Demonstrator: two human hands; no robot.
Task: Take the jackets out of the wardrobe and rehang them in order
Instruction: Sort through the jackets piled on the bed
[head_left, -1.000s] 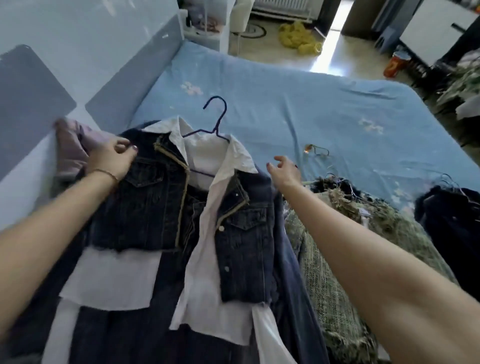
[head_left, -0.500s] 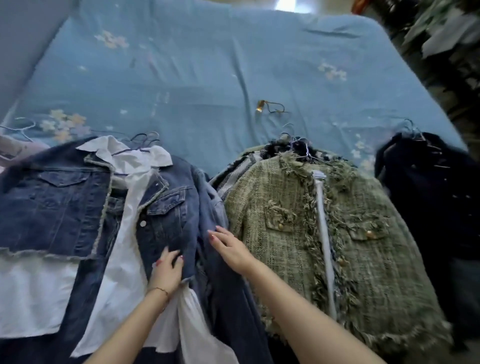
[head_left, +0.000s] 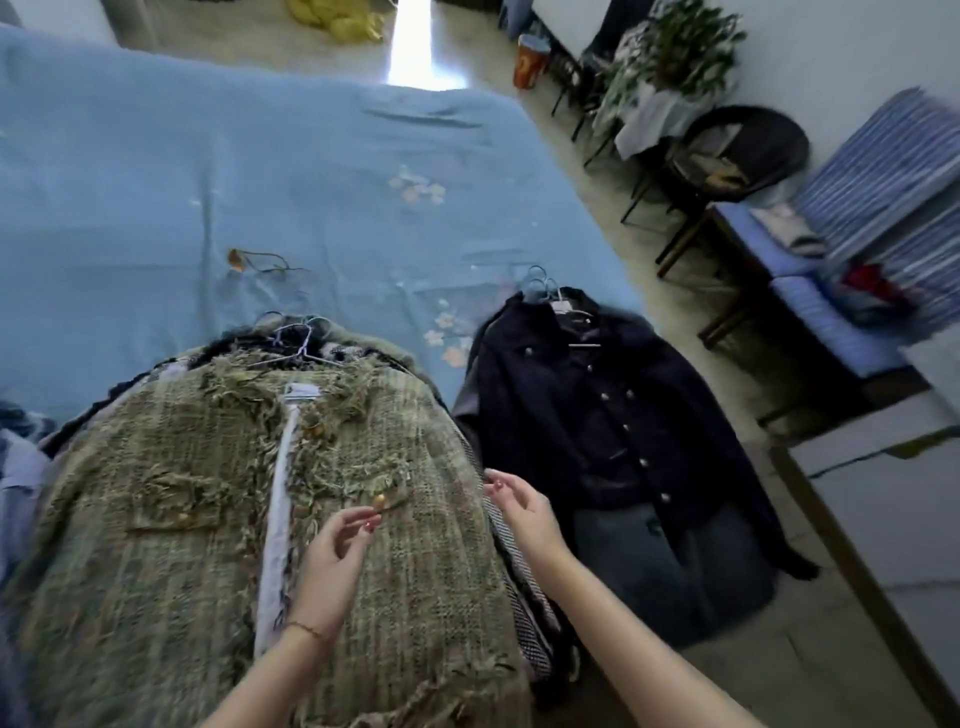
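Observation:
A green tweed jacket (head_left: 171, 519) with frayed trim lies on top of a pile of jackets on the blue bed (head_left: 208, 171), its wire hanger (head_left: 291, 345) at the collar. My left hand (head_left: 335, 556) hovers over the tweed jacket's front, fingers loosely curled and holding nothing. At the pile's right edge hovers my right hand (head_left: 522, 512), fingers relaxed and empty. A dark navy jacket (head_left: 613, 415) on hangers lies at the bed's right corner. A bit of denim (head_left: 21, 457) shows at the far left.
A small gold item with a cord (head_left: 244, 260) lies on the bedspread. Right of the bed stand a dark round chair (head_left: 737, 150), a plant (head_left: 670, 57), a bench with blue striped cushions (head_left: 883, 182) and an orange container (head_left: 530, 60). Yellow cloth (head_left: 337, 21) lies on the floor.
The view swung right from the denim jackets to the tweed pile and navy jacket. Both hands left the denim and now hover over the tweed jacket.

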